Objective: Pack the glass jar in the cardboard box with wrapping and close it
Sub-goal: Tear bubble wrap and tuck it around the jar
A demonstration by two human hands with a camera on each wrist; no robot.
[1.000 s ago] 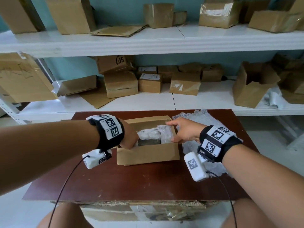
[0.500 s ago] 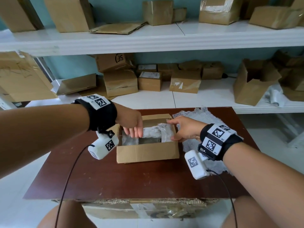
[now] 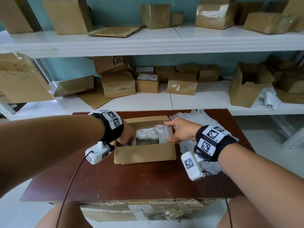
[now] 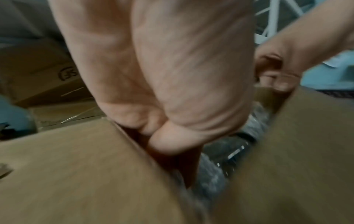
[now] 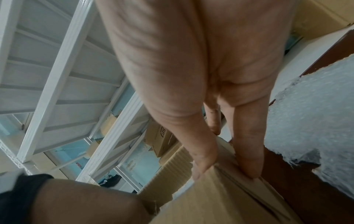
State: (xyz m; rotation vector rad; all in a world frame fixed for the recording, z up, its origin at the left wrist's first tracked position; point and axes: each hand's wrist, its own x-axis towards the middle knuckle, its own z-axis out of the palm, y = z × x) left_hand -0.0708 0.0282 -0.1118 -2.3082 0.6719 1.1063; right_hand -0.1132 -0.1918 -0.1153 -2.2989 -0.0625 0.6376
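An open cardboard box [image 3: 144,153] sits mid-table. Inside lies the glass jar [image 3: 146,141], dark, with white bubble wrap [image 3: 148,133] bunched around it. My left hand [image 3: 127,135] is at the box's left end, its fingers [image 4: 189,166] reaching straight down between the left wall [image 4: 86,174] and the wrapped jar [image 4: 233,153]; the fingertips are hidden. My right hand [image 3: 178,132] holds the box's right wall [image 5: 220,197], with the thumb [image 5: 203,159] on the inner side and a finger [image 5: 249,159] on the outer side. The left wrist view is blurred.
A loose sheet of bubble wrap [image 3: 195,119] lies on the dark brown table [image 3: 131,181], right of the box and under my right wrist. White shelves [image 3: 205,99] behind the table carry several cardboard boxes. A worn cardboard carton [image 3: 139,209] stands under the table's front edge.
My left hand rose above the box half a second ago and has dropped back in at the left end. The right hand has stayed on the right wall.
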